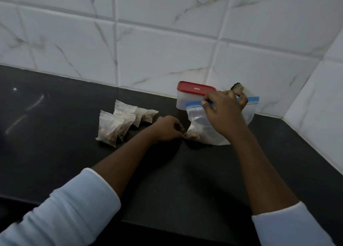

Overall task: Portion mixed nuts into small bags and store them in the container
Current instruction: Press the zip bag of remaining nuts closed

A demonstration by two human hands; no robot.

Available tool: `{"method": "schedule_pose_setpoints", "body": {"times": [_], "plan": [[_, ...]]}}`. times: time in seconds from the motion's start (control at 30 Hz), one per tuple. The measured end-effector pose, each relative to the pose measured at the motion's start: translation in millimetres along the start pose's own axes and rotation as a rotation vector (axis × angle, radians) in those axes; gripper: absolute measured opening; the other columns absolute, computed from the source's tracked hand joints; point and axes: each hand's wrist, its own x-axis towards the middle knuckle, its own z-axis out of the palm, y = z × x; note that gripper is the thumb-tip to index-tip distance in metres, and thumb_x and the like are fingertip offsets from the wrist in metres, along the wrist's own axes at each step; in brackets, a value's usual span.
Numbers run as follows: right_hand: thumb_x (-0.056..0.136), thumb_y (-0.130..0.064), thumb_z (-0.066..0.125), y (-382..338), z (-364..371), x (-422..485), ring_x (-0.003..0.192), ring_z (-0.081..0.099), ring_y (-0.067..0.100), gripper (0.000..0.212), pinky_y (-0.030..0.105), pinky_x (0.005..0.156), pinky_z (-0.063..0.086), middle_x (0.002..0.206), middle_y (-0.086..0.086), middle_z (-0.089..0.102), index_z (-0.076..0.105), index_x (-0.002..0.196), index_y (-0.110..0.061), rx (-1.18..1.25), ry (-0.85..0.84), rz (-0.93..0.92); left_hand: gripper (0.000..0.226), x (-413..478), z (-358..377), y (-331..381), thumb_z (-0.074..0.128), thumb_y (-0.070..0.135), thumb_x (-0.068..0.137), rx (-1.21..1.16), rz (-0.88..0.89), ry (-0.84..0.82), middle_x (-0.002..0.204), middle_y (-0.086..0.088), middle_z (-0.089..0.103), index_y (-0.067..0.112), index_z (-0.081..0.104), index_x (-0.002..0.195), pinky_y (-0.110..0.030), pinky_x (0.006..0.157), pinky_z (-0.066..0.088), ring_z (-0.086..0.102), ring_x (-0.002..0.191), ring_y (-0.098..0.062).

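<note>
Head view
Worktop (55,153): dark, matte, running back to a wall of white marbled tiles (157,47).
Large zip bag (239,119): clear with a blue seal strip, standing on the worktop right of centre, top edge pulled up; brown nuts gathered in its lower left corner.
Right hand (221,114): fingers pinched together on the blue seal strip near the bag's top left, thumb in front, knuckles covering much of the bag's face.
Left hand (168,128): curled closed at the bag's lower left corner, fingertips touching the plastic beside the nuts; exact pinch hidden.
Small bags (120,122): a cluster of filled clear bags, overlapping, left of the left hand, near but apart from it.
Container (191,95): translucent box with red lid on, against the wall, just behind the large bag.
Sleeves (74,208): pale, ribbed, pushed up both forearms.
</note>
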Motion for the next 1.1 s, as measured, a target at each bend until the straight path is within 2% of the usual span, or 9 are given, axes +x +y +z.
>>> {"method": "schedule_pose_setpoints", "body": {"times": [0.2, 0.4, 0.63, 0.73, 0.8, 0.87, 0.97, 1.03, 1.1], "plan": [[0.103, -0.034, 0.053, 2.5, -3.6, 2.6, 0.113, 0.05, 0.018, 0.012, 0.048, 0.109, 0.017, 0.099, -0.014, 0.062, 0.063, 0.096, -0.031, 0.025, 0.004, -0.007, 0.008, 0.4, 4.8, 1.9, 0.083, 0.031, 0.087, 0.095, 0.045, 0.088, 0.098, 0.012, 0.069, 0.03, 0.077, 0.091, -0.042, 0.099, 0.057, 0.064, 0.096, -0.009], [0.101, -0.03, 0.056, 11.7, -21.5, 25.8, 0.098, 0.059, 0.019, 0.013, 0.044, 0.099, 0.025, 0.087, -0.01, 0.067, 0.067, 0.094, -0.026, 0.084, 0.19, 0.014, 0.025, 1.3, 7.4, 2.6, 0.076, 0.041, 0.091, 0.235, 0.021, 0.09, 0.135, -0.002, 0.051, 0.029, 0.073, 0.112, -0.052, 0.108, 0.045, 0.049, 0.124, -0.027], [0.106, -0.038, 0.051, 33.3, -15.1, 26.6, 0.097, 0.057, 0.028, 0.013, 0.036, 0.09, 0.023, 0.079, -0.008, 0.063, 0.059, 0.099, -0.03, 0.186, 0.083, 0.114, 0.02, 0.1, 9.4, 3.7, 0.07, 0.047, 0.093, 0.2, -0.003, 0.084, 0.135, -0.003, 0.053, 0.034, 0.071, 0.108, -0.054, 0.109, 0.043, 0.047, 0.127, -0.028], [0.106, -0.038, 0.053, 29.4, -22.0, 26.0, 0.095, 0.056, 0.02, 0.014, 0.037, 0.098, 0.025, 0.082, -0.009, 0.065, 0.062, 0.101, -0.029, 0.248, 0.063, 0.089, 0.024, 1.0, 8.4, 4.7, 0.07, 0.045, 0.09, 0.169, -0.002, 0.087, 0.135, -0.004, 0.054, 0.033, 0.069, 0.111, -0.053, 0.109, 0.045, 0.051, 0.126, -0.027], [0.105, -0.039, 0.054, 25.4, -25.5, 24.4, 0.09, 0.054, 0.011, 0.016, 0.041, 0.103, 0.026, 0.083, -0.011, 0.065, 0.066, 0.105, -0.028, 0.251, 0.065, 0.054, 0.047, -0.4, 9.4, 6.4, 0.074, 0.045, 0.084, -0.023, 0.03, 0.099, 0.14, -0.001, 0.054, 0.033, 0.062, 0.127, -0.053, 0.111, 0.046, 0.052, 0.13, -0.024], [0.105, -0.04, 0.054, 23.5, -26.5, 22.3, 0.084, 0.051, 0.004, 0.02, 0.044, 0.106, 0.027, 0.082, -0.014, 0.063, 0.069, 0.107, -0.027, 0.232, 0.044, 0.035, 0.055, -4.1, 10.3, 14.2, 0.077, 0.035, 0.087, -0.461, 0.128, 0.153, 0.14, 0.004, 0.058, 0.03, 0.058, 0.138, -0.046, 0.107, 0.052, 0.058, 0.13, -0.019], [0.105, -0.042, 0.054, 20.8, -25.0, 19.8, 0.082, 0.051, 0.001, 0.025, 0.051, 0.109, 0.029, 0.079, -0.01, 0.064, 0.07, 0.105, -0.023, 0.237, -0.002, 0.009, 0.04, -7.0, 6.5, 31.8, 0.076, 0.019, 0.095, -0.874, 0.242, 0.313, 0.127, 0.001, 0.071, 0.018, 0.065, 0.133, -0.028, 0.091, 0.059, 0.068, 0.118, -0.013], [0.105, -0.041, 0.053, 17.4, -25.1, 18.7, 0.084, 0.052, 0.007, 0.025, 0.054, 0.108, 0.031, 0.079, -0.009, 0.063, 0.069, 0.104, -0.023, 0.223, -0.025, -0.004, 0.027, -6.4, 2.7, 39.9, 0.074, 0.012, 0.095, -0.978, 0.295, 0.392, 0.115, -0.004, 0.076, 0.008, 0.071, 0.122, -0.025, 0.088, 0.058, 0.073, 0.108, -0.014], [0.106, -0.037, 0.051, 12.4, -26.2, 17.1, 0.097, 0.052, 0.015, 0.022, 0.047, 0.105, 0.028, 0.089, -0.01, 0.065, 0.068, 0.11, -0.024, 0.12, -0.022, -0.033, 0.012, -5.8, 1.1, 43.2, 0.071, 0.005, 0.096, -0.987, 0.339, 0.422, 0.102, -0.002, 0.08, 0.008, 0.075, 0.107, -0.024, 0.086, 0.058, 0.075, 0.099, -0.013]]}}
